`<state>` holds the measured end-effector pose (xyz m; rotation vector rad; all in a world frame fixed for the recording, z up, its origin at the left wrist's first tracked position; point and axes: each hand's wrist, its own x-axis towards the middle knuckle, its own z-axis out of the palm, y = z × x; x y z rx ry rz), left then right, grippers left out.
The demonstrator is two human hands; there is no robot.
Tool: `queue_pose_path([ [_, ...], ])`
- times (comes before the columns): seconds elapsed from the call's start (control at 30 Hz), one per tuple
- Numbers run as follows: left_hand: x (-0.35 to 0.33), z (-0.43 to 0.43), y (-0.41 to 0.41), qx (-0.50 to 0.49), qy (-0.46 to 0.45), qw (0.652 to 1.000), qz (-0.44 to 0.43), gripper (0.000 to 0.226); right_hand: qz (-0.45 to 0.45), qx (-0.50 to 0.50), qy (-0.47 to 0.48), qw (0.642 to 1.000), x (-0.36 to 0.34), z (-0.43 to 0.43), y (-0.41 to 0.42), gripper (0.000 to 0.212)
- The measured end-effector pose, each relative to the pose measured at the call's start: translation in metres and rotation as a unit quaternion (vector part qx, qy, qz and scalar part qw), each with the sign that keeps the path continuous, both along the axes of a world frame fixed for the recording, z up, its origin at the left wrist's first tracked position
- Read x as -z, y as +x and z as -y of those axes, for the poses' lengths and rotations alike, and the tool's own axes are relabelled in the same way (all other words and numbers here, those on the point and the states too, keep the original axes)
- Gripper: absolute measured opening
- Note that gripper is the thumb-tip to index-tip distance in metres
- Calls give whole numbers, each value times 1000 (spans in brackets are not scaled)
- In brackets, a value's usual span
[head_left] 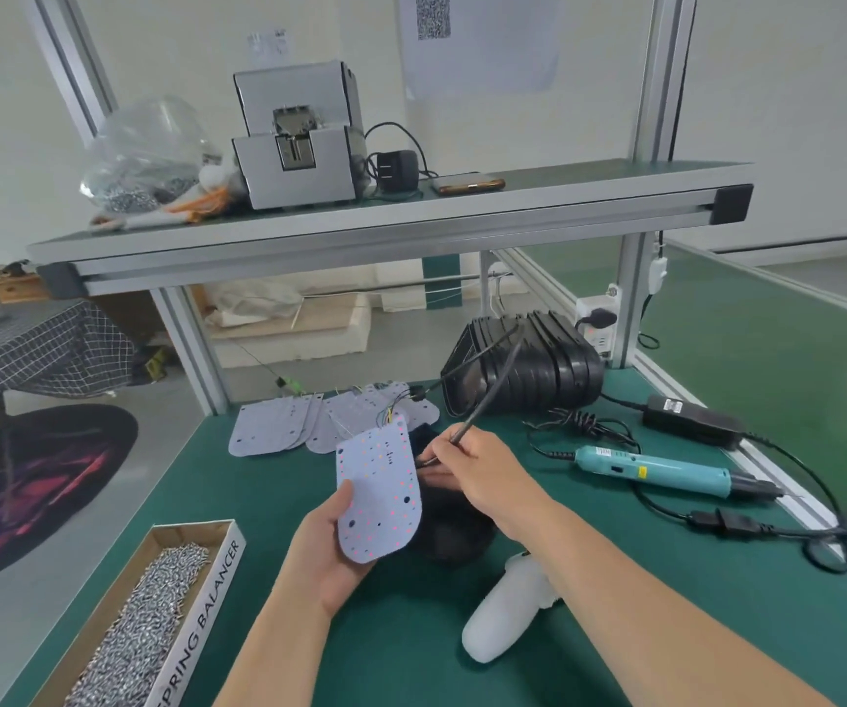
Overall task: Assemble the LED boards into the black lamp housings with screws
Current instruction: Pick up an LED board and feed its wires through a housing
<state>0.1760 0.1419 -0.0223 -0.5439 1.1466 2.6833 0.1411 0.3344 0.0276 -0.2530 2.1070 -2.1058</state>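
Left hand [329, 548] holds LED board [378, 494] upright, thumb on its face. Right hand [485, 477] pinches black cable [495, 380] over housing [454, 535]. Housing stack [538, 369] behind. Screwdriver [666, 472] at right, screw box [156, 604] at left, spare boards [273, 426] beyond.

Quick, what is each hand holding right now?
Left hand: closed around the LED board.
Right hand: closed, pinching the black cable.

The cardboard screw box [207, 604] reads "SPRING BALANCER" on its side.
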Motion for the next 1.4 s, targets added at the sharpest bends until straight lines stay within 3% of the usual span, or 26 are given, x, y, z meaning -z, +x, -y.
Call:
queue_pose_path([
  [0.17, -11, 24, 6, 15, -55, 996, -62, 43, -120, 2, 83, 989, -35, 5, 4, 23],
  [0.43, -38, 44, 16, 14, -85, 989, -119, 38, -212, -41, 215, 953, -96, 11, 10, 24],
  [0.53, -42, 47, 20, 12, -90, 987, -130, 39, -198, -104, 253, 941, -109, 12, 11, 24],
  [0.63, -45, 48, 24, -3, -73, 987, -140, 38, -143, -129, 171, 966, -112, 7, 14, 23],
  [0.77, -45, 46, 27, -6, -62, 989, -136, 39, -121, -225, 169, 952, -106, 0, 20, 19],
  [0.97, -48, 38, 33, 5, -89, 988, -127, 38, -193, -166, 283, 925, -108, 0, 19, 19],
  [1.03, -53, 36, 33, 4, -90, 987, -133, 38, -251, -99, 323, 907, -109, -1, 17, 20],
  [1.17, -66, 33, 32, 8, -87, 987, -138, 38, -225, -162, 362, 890, -106, -4, 22, 17],
  [1.23, -71, 30, 30, 13, -82, 987, -141, 39, -280, -96, 399, 868, -102, -7, 20, 16],
  [1.3, -75, 29, 28, -3, -72, 987, -140, 40, -286, -69, 404, 866, -97, -14, 21, 42],
  [1.4, -74, 39, 28, -22, -89, 987, -130, 36, -155, -185, 363, 900, -82, -41, 28, 78],
])
